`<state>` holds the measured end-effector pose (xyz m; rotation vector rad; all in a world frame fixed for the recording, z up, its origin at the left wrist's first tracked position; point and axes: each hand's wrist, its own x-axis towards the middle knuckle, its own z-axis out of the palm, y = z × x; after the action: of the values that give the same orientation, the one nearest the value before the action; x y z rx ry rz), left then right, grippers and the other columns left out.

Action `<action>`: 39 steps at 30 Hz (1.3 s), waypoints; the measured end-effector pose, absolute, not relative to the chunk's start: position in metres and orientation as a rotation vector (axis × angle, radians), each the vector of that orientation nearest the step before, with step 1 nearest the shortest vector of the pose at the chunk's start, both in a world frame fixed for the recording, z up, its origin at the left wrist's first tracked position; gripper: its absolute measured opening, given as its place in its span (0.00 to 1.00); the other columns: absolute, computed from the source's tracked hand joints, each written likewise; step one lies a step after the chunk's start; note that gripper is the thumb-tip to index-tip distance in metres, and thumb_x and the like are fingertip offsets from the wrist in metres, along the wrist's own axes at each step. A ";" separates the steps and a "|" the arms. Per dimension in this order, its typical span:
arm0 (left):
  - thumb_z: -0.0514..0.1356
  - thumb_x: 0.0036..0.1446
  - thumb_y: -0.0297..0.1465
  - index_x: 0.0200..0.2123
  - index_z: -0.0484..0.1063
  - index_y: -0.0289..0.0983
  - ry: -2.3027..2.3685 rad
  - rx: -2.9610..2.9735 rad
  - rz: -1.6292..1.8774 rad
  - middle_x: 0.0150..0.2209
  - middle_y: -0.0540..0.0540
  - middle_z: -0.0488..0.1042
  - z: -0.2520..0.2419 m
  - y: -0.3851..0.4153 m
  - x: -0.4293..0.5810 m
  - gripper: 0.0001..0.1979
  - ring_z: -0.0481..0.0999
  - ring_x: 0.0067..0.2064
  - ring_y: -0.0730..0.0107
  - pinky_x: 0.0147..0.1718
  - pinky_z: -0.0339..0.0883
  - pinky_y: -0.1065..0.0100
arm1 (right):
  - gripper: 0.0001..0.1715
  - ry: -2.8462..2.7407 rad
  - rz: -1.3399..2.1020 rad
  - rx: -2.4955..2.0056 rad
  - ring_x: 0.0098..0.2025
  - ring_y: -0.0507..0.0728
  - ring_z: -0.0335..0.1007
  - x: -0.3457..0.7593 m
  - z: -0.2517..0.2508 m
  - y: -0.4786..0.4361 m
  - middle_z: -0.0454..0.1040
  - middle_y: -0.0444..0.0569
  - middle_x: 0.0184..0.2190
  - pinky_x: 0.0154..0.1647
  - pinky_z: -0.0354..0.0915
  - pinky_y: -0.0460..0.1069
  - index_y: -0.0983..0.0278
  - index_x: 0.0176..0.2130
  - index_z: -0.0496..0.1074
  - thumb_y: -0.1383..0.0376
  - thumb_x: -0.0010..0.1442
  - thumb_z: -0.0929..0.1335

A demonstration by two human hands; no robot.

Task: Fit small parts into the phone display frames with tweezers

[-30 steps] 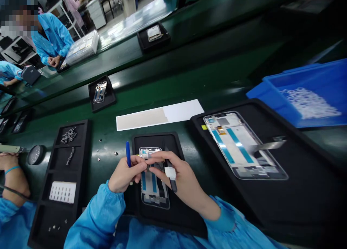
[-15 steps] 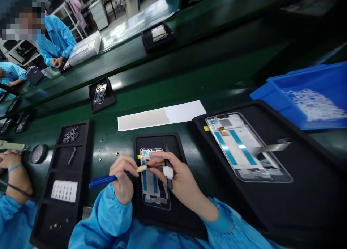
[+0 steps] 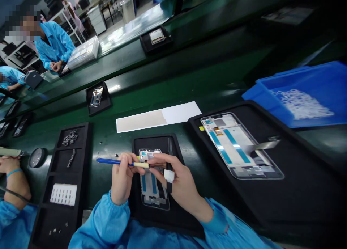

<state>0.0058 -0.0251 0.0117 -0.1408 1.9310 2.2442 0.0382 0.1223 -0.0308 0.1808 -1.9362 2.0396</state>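
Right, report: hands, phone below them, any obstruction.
Left hand holding blue pen, pale end toward right hand. Right hand gripping dark tool with white wrap. Open phone flat in black tray; hands hide part of it.

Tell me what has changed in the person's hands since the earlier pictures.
The left hand has turned the blue pen from upright to nearly level, its pale tip swinging round towards the right hand. The right hand still holds the black tool, and the phone frame stays in the black tray.
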 end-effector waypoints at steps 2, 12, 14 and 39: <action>0.62 0.56 0.48 0.29 0.62 0.38 1.811 -0.100 2.217 0.34 0.49 0.70 0.017 -0.028 0.008 0.20 0.76 0.27 0.71 0.31 0.73 0.65 | 0.14 -1.899 2.086 0.163 0.39 0.58 0.79 0.037 -0.029 0.123 0.79 0.47 0.39 0.44 0.77 0.53 0.56 0.50 0.69 0.64 0.63 0.70; 0.61 0.61 0.42 0.35 0.66 0.38 2.404 0.142 2.060 0.34 0.45 0.78 0.014 -0.039 0.017 0.13 0.80 0.33 0.66 0.35 0.76 0.65 | 0.19 -1.847 2.415 0.052 0.37 0.58 0.79 0.035 -0.017 0.132 0.78 0.48 0.34 0.43 0.77 0.54 0.59 0.49 0.66 0.56 0.62 0.72; 0.61 0.60 0.42 0.35 0.66 0.39 2.382 0.105 2.098 0.32 0.47 0.78 0.012 -0.039 0.015 0.13 0.80 0.30 0.67 0.33 0.76 0.66 | 0.18 -1.840 2.409 0.051 0.38 0.58 0.78 0.036 -0.017 0.132 0.79 0.48 0.35 0.43 0.76 0.54 0.59 0.48 0.66 0.57 0.62 0.71; 0.69 0.47 0.48 0.33 0.63 0.38 1.801 -0.225 2.160 0.24 0.54 0.73 0.015 -0.029 0.004 0.24 0.77 0.24 0.69 0.26 0.72 0.68 | 0.17 -1.940 2.182 0.257 0.31 0.54 0.73 0.038 -0.008 0.135 0.72 0.43 0.30 0.37 0.73 0.49 0.59 0.50 0.62 0.69 0.62 0.67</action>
<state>0.0035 -0.0293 0.0152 -0.2247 1.8011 2.1599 0.0379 0.1348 -0.0078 0.2572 -1.9400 2.1818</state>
